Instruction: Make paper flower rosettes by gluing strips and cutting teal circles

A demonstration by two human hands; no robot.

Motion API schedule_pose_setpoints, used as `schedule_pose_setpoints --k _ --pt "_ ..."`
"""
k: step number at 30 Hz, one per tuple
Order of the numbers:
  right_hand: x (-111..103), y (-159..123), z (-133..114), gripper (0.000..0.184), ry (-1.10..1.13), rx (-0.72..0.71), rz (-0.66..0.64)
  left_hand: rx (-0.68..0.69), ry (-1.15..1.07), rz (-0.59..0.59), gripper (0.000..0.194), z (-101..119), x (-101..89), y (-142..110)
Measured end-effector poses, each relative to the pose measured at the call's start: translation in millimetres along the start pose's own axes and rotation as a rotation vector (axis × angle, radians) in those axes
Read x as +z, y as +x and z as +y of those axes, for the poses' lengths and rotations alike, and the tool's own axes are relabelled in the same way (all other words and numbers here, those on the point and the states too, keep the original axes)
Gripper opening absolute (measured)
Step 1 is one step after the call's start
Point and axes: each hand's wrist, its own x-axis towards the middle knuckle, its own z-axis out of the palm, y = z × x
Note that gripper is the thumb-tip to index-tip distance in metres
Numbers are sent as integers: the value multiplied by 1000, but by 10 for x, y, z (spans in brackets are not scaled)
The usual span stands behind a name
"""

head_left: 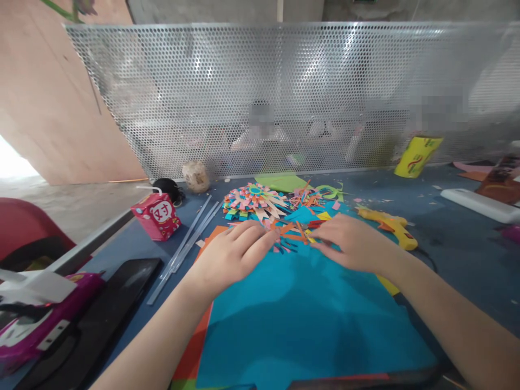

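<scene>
My left hand (pixel 238 252) reaches over the far left part of a blue paper sheet (pixel 292 325), its fingers stretched toward the orange paper strips (pixel 290 233) and touching the pile's edge. Opposite it, my right hand (pixel 349 241) has its thumb and forefinger a little apart at the right side of the strips; small yellow and red pieces show by its fingertips. I cannot make out anything gripped in either hand. Just behind lies a fringed paper flower (pixel 255 197) in pink, blue and orange, with a heap of thin paper shreds (pixel 306 197) beside it.
A yellow glue gun (pixel 390 225) lies right of my right hand. Clear sticks (pixel 182 254), a pink drink carton (pixel 156 216), a black phone (pixel 101 319) and a purple power strip (pixel 52 319) are at left. A perforated metal screen (pixel 227 81) stands behind, near a yellow canister (pixel 418 157).
</scene>
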Motion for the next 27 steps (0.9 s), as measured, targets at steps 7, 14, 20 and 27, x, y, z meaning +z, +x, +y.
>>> schedule_pose_setpoints --k 7,14,20,27 --pt "-43 -41 -177 36 955 -219 -21 13 -23 -59 22 32 -2 18" --pt "11 0 -88 24 148 7 60 -69 -57 -1 36 13 46 -33" --pt "8 -18 -207 25 840 -181 -21 -145 -120 -41 58 12 91 -68" --pt "109 29 -172 36 524 0 222 -395 -372 -99 64 25 145 -131"
